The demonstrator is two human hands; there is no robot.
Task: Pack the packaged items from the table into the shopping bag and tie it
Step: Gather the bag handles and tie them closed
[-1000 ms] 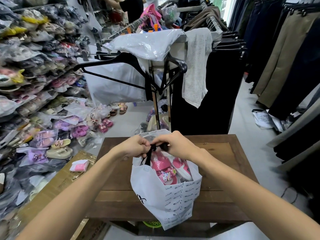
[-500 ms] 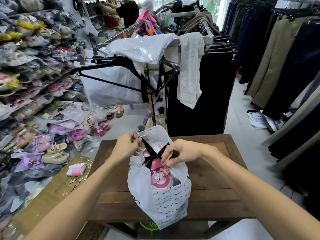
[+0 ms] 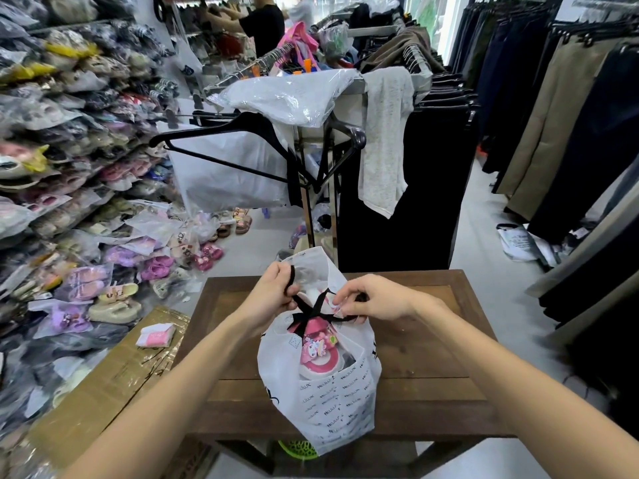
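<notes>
A white printed shopping bag [image 3: 332,402] stands on the brown wooden table [image 3: 428,357]. Pink packaged sandals [image 3: 316,350] show through its open mouth. Black ribbon handles [image 3: 313,311] cross above the sandals. My left hand [image 3: 273,293] pinches one ribbon end, raised at the bag's upper left. On the right of the bag's mouth, my right hand [image 3: 373,299] pinches the other ribbon end. The two hands are a bag's width apart.
Shelves of bagged shoes [image 3: 62,160] fill the left side. A cardboard box [image 3: 103,385] with a small pink packet [image 3: 155,335] lies left of the table. A clothes rack with black hangers [image 3: 262,133] stands behind it. Trousers [image 3: 567,126] hang on the right. A person [image 3: 262,25] stands far back.
My hands were pressed together over the bag's mouth; they have drawn apart, pulling the black ribbon ends out to either side. The view has tilted down a little.
</notes>
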